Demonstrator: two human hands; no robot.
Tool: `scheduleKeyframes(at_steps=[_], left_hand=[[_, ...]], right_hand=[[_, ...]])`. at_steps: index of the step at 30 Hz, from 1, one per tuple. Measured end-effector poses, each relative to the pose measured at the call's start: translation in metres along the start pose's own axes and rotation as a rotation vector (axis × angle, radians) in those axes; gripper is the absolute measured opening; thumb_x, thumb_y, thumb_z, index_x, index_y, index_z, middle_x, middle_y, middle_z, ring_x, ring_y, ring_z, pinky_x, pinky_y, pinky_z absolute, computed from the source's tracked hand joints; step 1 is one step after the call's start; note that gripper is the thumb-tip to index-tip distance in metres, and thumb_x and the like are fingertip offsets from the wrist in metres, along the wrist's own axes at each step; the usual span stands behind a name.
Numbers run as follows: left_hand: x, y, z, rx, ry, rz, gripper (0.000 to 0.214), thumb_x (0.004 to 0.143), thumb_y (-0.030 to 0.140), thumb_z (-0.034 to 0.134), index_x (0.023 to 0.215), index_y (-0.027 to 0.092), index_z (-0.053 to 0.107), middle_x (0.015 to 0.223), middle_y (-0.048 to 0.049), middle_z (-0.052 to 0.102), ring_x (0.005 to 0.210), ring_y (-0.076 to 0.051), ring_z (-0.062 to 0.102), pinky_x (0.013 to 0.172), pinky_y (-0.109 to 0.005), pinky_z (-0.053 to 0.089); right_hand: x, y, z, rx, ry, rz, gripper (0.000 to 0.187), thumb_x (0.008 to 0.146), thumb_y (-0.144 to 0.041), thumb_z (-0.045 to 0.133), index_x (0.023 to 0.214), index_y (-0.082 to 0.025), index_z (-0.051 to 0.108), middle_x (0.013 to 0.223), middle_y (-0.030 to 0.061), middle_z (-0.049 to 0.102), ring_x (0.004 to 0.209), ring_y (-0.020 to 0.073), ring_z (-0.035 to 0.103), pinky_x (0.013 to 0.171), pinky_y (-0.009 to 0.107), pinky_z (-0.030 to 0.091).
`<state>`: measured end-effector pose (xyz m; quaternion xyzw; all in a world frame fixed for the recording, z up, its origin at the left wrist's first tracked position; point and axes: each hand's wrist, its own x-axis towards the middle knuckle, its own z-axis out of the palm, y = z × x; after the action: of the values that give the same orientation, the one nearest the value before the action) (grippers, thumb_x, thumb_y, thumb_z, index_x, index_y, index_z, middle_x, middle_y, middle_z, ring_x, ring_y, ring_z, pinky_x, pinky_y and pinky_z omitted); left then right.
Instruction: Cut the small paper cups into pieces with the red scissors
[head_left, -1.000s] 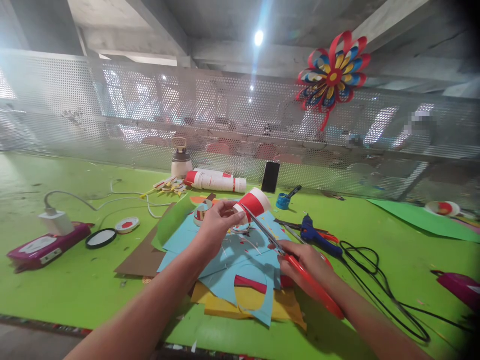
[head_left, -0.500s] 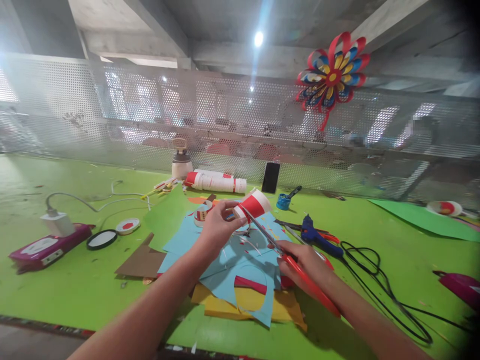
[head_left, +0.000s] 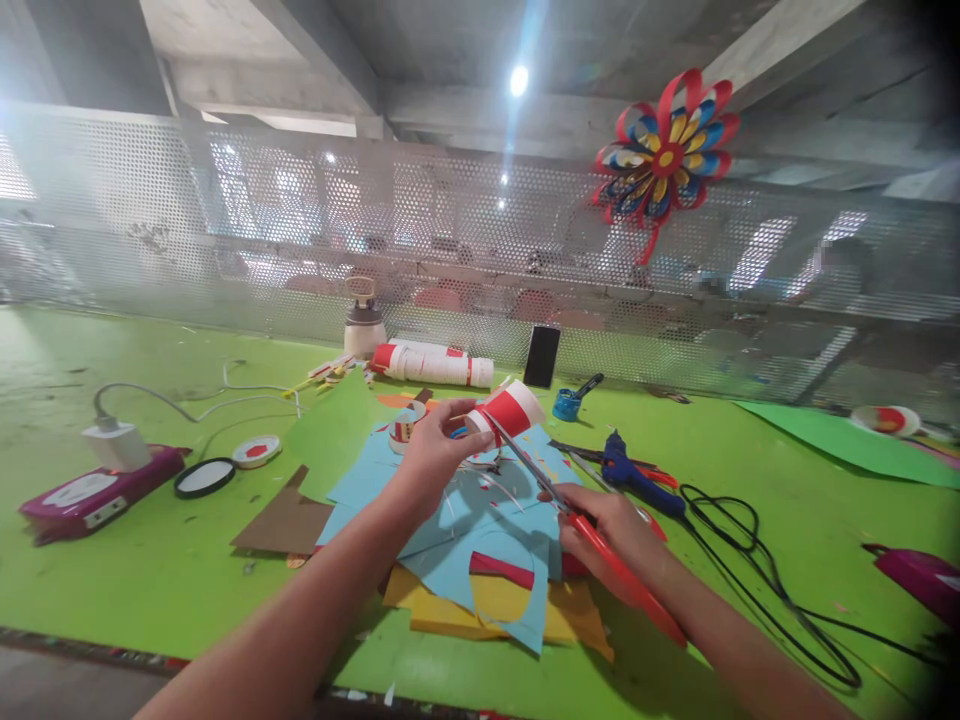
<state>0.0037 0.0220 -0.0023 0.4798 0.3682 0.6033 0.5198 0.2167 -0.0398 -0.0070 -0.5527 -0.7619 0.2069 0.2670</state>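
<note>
Tilted above the papers is a red-and-white paper cup (head_left: 511, 410), gripped at its left end by my left hand (head_left: 442, 440). My right hand (head_left: 600, 525) is closed round the red handles of a pair of scissors (head_left: 529, 462), whose blades reach up and left to the cup's near edge. Whether the blades bite into the cup I cannot make out. Below lie light blue paper sheets (head_left: 442, 545) with thin white strips on them. Another cut cup piece (head_left: 403, 428) stands just left of my left hand.
A blue glue gun (head_left: 630, 470) with a black cable lies to the right. Stacked paper cups (head_left: 435, 364), a phone (head_left: 541, 356) and a blue jar (head_left: 568, 404) stand behind. At left are a magenta power strip (head_left: 97, 495) and a round black-rimmed lid (head_left: 205, 478).
Very little differs. The cup has turned or shifted slightly in my left hand, and the scissors' handles have moved a touch to the right and down.
</note>
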Motion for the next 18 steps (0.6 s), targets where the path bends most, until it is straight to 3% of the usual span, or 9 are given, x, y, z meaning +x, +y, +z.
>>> scheduleKeyframes(at_steps=[5,12,18], left_hand=[[0.0026,0.0024,-0.0057,-0.188,-0.153,-0.132,0.045,0.064,0.026,0.081,0.104,0.008,0.068,0.101,-0.0174,0.071,0.088,-0.025,0.067,0.085,-0.04,0.049],[0.0024,-0.0033,-0.0033,-0.082,-0.137,-0.06,0.043,0.064,0.025,0.082,0.103,0.011,0.072,0.093,-0.0135,0.073,0.082,-0.022,0.066,0.079,-0.037,0.049],[-0.0003,-0.0026,-0.0009,-0.067,-0.12,-0.081,0.04,0.064,0.027,0.081,0.101,0.013,0.074,0.092,-0.0117,0.074,0.082,-0.022,0.066,0.08,-0.036,0.048]], right_hand=[[0.0032,0.0003,-0.0023,-0.018,-0.025,-0.008,0.03,0.07,-0.017,0.049,0.09,-0.016,0.072,0.054,-0.004,0.052,0.049,0.0139,0.051,0.049,0.024,0.035],[0.0034,0.003,-0.0023,-0.025,-0.036,-0.006,0.024,0.074,-0.019,0.047,0.084,-0.018,0.069,0.062,-0.0002,0.062,0.057,0.0169,0.059,0.052,0.024,0.04],[0.0009,0.0044,-0.0029,-0.035,-0.033,-0.003,0.018,0.072,-0.019,0.049,0.08,-0.018,0.066,0.057,-0.0021,0.057,0.054,0.0161,0.056,0.05,0.025,0.037]])
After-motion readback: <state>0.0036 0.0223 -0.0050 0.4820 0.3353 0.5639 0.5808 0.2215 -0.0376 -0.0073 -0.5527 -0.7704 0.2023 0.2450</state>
